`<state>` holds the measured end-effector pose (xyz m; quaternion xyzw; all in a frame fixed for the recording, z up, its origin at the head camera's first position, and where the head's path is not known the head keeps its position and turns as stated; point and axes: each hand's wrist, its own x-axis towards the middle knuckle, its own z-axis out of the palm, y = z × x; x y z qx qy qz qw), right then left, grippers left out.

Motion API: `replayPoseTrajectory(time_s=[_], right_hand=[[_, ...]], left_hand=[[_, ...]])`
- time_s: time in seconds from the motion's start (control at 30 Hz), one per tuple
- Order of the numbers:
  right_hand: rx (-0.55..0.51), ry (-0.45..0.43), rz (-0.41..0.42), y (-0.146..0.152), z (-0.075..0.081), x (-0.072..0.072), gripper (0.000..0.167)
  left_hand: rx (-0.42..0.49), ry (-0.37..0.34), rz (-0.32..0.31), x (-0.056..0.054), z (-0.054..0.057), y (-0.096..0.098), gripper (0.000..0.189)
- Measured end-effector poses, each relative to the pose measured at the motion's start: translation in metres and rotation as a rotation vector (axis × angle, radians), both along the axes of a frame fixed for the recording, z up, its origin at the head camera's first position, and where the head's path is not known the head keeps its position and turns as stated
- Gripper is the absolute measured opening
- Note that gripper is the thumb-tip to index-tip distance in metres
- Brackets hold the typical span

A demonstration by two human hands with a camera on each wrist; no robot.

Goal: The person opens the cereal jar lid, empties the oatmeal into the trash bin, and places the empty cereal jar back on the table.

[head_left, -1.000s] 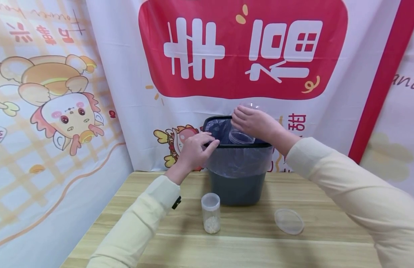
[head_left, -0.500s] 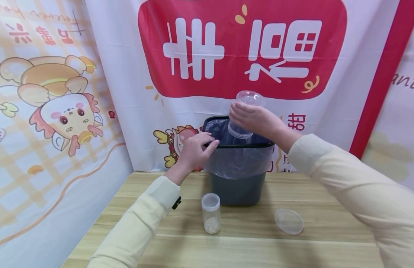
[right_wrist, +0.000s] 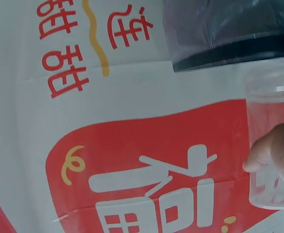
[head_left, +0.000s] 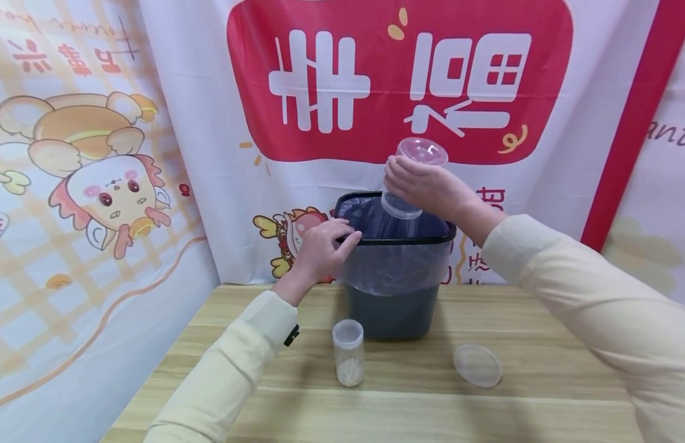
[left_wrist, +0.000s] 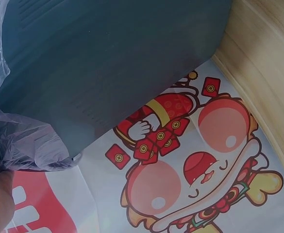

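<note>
From afar, I grip the rim point(head_left: 403, 242) of the lined bin point(head_left: 391, 314) with my left hand point(head_left: 322, 247) while my right hand point(head_left: 425, 186) grasps the clear jar point(right_wrist: 273, 109), tilted mouth-down over the bin, where I'd best hold it steady and centred.

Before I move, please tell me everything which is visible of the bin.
The bin is dark blue-grey and looks like plastic, narrowing toward its base, with a black rim. A thin translucent liner lines it and hangs folded over the outside. It stands upright on the wood-patterned table. The left grip holds the rim's near left corner. Its inside bottom cannot be seen.
</note>
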<state>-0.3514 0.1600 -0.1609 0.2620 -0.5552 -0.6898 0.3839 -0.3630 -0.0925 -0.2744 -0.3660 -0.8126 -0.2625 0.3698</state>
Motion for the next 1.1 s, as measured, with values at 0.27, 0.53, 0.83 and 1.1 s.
replayPoseTrajectory(time_s=[0.27,0.53,0.83,1.1], right_hand=[[0.1,-0.048,0.013,0.0,-0.006,-0.001,0.104],[0.01,0.079,0.065,0.006,-0.004,0.0,0.098],[0.083,-0.031,0.083,0.009,0.001,0.003,0.106],[0.151,-0.067,0.114,0.01,0.004,0.003,0.11]], left_hand=[[0.012,0.01,-0.008,0.002,0.0,0.0,0.029],[0.012,-0.007,-0.012,0.001,0.0,0.0,0.03],[0.017,-0.005,-0.014,0.0,-0.002,0.0,0.032],[0.01,-0.007,-0.011,0.0,-0.001,0.0,0.031]])
